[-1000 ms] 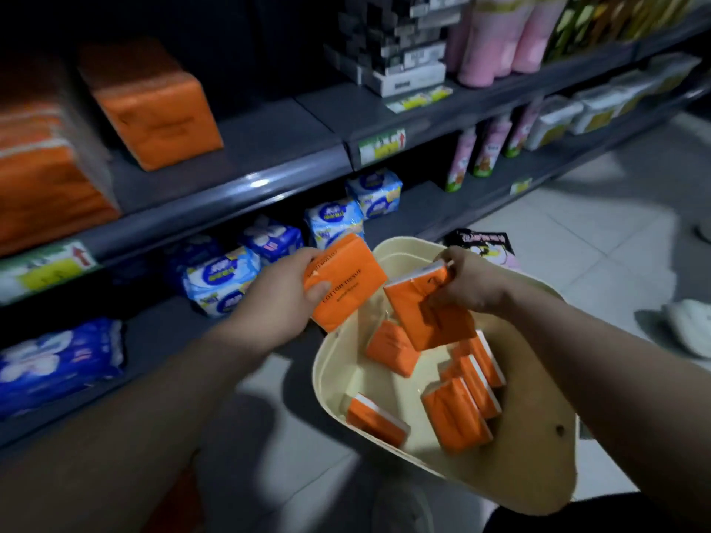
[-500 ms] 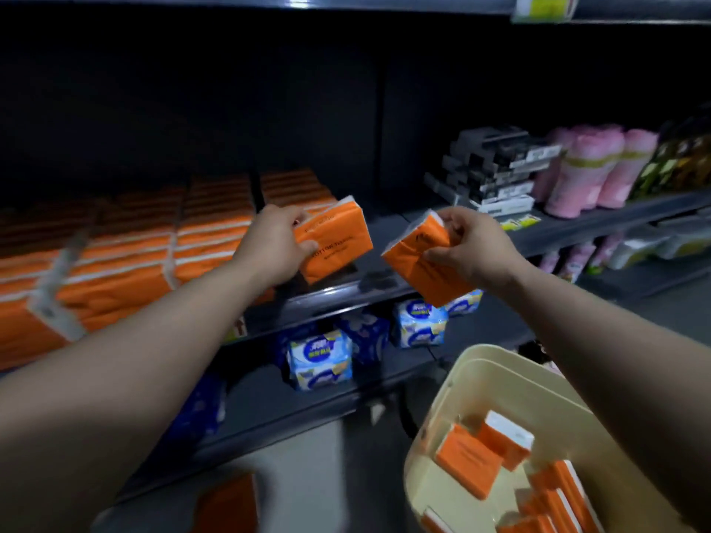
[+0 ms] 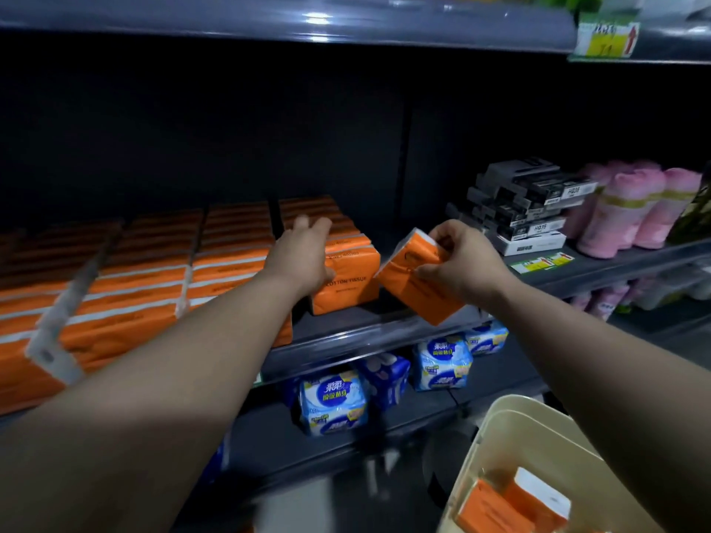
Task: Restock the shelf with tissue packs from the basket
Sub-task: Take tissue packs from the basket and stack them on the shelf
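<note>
An orange tissue pack (image 3: 348, 288) stands on the dark shelf (image 3: 348, 342) at the front of the rightmost orange row. My left hand (image 3: 304, 255) lies on its top left side, fingers stretched back over it. My right hand (image 3: 463, 259) pinches a second orange tissue pack (image 3: 409, 280), tilted in the air just right of the first and above the shelf's front edge. Several rows of orange packs (image 3: 154, 271) fill the shelf to the left. The cream basket (image 3: 500, 419) sits at the bottom right with more orange packs (image 3: 496, 509) inside.
Black boxes (image 3: 527, 209) and pink rolls (image 3: 631, 209) stand on the same shelf to the right. Blue and white packs (image 3: 334, 402) line the lower shelf. A white divider strip (image 3: 57, 328) crosses the orange rows at left. The shelf above carries a price tag (image 3: 604, 40).
My left hand has carried its pack forward and set it upright on the shelf, and its fingers have straightened over it. The right hand's pack has moved closer to the shelf.
</note>
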Available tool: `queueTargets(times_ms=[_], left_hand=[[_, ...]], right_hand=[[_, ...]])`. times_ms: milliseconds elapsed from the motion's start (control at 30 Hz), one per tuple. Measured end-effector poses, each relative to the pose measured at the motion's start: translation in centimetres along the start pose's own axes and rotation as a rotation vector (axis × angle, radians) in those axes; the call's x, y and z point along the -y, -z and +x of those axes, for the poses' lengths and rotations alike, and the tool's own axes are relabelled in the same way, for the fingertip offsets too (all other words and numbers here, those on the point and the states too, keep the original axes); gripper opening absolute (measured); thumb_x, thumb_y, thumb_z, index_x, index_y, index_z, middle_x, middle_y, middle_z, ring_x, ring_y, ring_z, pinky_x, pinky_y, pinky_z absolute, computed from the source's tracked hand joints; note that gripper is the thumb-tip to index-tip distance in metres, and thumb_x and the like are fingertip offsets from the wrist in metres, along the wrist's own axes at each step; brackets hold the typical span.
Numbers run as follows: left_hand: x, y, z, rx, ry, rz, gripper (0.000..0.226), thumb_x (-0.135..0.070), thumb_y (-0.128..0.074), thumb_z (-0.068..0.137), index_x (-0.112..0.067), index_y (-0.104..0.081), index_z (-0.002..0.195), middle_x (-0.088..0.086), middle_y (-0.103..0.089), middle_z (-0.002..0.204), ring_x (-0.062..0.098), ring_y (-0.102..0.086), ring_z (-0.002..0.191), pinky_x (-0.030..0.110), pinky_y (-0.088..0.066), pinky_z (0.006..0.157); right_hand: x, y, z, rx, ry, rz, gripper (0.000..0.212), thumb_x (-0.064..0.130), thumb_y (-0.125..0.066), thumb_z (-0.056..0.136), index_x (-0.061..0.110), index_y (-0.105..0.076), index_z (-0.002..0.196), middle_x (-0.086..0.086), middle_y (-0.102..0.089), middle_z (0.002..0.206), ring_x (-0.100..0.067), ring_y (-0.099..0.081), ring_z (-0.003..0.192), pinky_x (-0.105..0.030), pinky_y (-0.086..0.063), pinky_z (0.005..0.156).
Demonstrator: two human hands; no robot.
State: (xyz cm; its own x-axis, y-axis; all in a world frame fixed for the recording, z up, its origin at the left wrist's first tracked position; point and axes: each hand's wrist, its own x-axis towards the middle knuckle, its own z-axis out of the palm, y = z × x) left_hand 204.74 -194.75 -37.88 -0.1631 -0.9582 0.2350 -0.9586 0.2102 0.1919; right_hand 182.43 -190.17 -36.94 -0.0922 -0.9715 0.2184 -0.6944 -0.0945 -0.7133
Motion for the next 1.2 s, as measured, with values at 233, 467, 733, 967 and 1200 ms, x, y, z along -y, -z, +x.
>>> queueTargets(times_ms=[233,467,733,967,1200], left_hand=[[0.9,0.6,0.9,0.116,-0.067,0.214,0.05,-0.042,-0.065,0.084,-0.024,-0.054,0.13,0.006,-0.059,0.128,0.029,-0.054,0.117,0.037,-0.046,0.096],[1.0,0.8,1.3,0.112,-0.122,0.261,0.048,-0.04,-0.069,0.081,-0.021,-0.058,0.124,0.003,-0.062,0.122,0.025,-0.057,0.111,0.039,-0.049,0.091],[1.6,0.3,1.1,0.087,-0.136,0.29,0.069,-0.054,-0.065,0.079,-0.029,-0.043,0.139,0.002,-0.047,0.137,0.027,-0.045,0.12,0.04,-0.041,0.097],[2.0,1.3,0.7,0.159,-0.082,0.199,0.069,-0.055,-0.065,0.079,-0.033,-0.042,0.139,0.0,-0.047,0.141,0.026,-0.042,0.127,0.04,-0.036,0.104],[4.8,3.1,-2.7,-0.049,0.07,-0.151,0.03,-0.039,-0.062,0.085,-0.024,-0.066,0.111,0.0,-0.066,0.114,0.025,-0.06,0.108,0.039,-0.049,0.092]], right_hand=[[0.8,-1.1,0.9,0.02,0.032,0.018,0.036,0.015,-0.079,0.067,0.024,-0.054,0.092,0.002,-0.061,0.089,-0.015,-0.058,0.08,-0.025,-0.042,0.062],[1.2,-1.2,1.1,0.056,0.056,0.02,0.037,0.014,-0.078,0.069,0.023,-0.054,0.094,0.003,-0.06,0.091,-0.014,-0.057,0.083,-0.026,-0.042,0.063],[1.0,-1.4,1.0,0.062,0.06,-0.008,0.038,0.014,-0.079,0.068,0.023,-0.055,0.095,0.001,-0.061,0.095,-0.016,-0.058,0.086,-0.026,-0.042,0.067],[1.8,-1.6,0.6,0.107,0.119,-0.039,0.035,0.011,-0.079,0.065,0.029,-0.058,0.088,0.007,-0.062,0.09,-0.015,-0.059,0.086,-0.028,-0.044,0.071],[4.0,-4.0,0.2,0.211,0.208,-0.128,0.04,0.016,-0.08,0.064,0.037,-0.061,0.09,0.011,-0.061,0.096,-0.017,-0.06,0.098,-0.035,-0.047,0.091]])
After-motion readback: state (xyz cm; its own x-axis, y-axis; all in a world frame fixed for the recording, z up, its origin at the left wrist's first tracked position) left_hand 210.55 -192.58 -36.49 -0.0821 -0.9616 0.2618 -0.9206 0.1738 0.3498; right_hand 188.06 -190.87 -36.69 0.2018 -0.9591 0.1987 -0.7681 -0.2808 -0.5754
